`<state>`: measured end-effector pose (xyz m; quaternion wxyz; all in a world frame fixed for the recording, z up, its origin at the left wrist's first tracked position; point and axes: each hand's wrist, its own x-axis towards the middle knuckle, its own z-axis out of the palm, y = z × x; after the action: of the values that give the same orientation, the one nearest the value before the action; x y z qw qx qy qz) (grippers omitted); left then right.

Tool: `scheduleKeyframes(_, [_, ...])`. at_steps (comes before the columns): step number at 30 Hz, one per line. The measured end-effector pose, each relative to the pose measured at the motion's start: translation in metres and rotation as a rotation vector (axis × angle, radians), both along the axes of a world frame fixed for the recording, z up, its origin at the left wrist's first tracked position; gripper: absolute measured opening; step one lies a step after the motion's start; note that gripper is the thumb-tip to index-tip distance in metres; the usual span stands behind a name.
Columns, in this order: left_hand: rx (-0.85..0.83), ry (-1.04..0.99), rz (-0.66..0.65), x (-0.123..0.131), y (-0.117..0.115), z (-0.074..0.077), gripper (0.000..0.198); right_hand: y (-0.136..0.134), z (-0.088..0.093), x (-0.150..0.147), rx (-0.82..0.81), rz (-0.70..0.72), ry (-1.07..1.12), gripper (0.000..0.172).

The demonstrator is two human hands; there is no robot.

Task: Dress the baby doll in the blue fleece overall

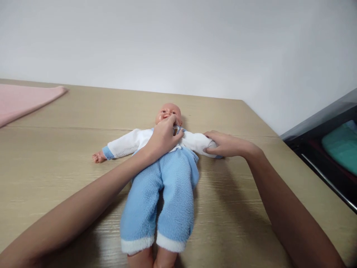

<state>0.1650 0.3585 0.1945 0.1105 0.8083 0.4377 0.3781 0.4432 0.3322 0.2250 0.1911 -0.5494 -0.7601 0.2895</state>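
Note:
A baby doll (pixel 169 111) lies on its back on the table, head away from me and legs toward me. It wears a fleecy white jacket (pixel 143 137) with blue cuffs and blue trousers (pixel 175 190) with white hems. My left hand (pixel 164 136) reaches over the chest, its fingers and thumb closed on the jacket near the collar, just below the doll's chin. My right hand (pixel 220 144) is wrapped round the lower end of the white sleeve (pixel 195 141) at the right, hiding most of that cuff. The doll's other arm stretches out to the left, its small hand (pixel 99 157) showing.
A pink cloth (pixel 25 100) lies at the far left of the wooden table (pixel 83 111). A white wall (pixel 178 44) rises behind the back edge. Beyond the right edge stands a black, glossy object (pixel 315 149) with a greenish panel.

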Motion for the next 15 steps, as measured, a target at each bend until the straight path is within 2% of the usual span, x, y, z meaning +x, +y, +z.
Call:
scheduleKeyframes(3, [0.025,-0.008,-0.083,-0.006,-0.008,0.006,0.010,-0.021,0.004,-0.022,0.256,0.114,-0.064,0.043])
scheduleKeyframes(6, [0.056,0.025,-0.100,-0.022,-0.028,0.012,0.019,-0.053,-0.001,-0.047,0.405,0.159,-0.002,0.022])
scheduleKeyframes(8, [0.056,0.042,-0.071,-0.037,-0.047,0.013,0.023,-0.069,-0.015,-0.055,0.344,0.159,0.073,0.017])
scheduleKeyframes(10, [0.033,0.047,-0.041,-0.051,-0.068,0.010,0.024,-0.076,-0.035,-0.057,0.230,0.100,0.216,0.020])
scheduleKeyframes(13, [-0.010,0.039,-0.024,-0.070,-0.097,0.003,0.027,-0.070,-0.062,-0.054,-0.027,-0.017,0.492,0.038])
scheduleKeyframes(15, [-0.029,0.046,-0.040,-0.079,-0.114,-0.002,0.029,-0.061,-0.073,-0.053,-0.140,-0.040,0.628,0.047])
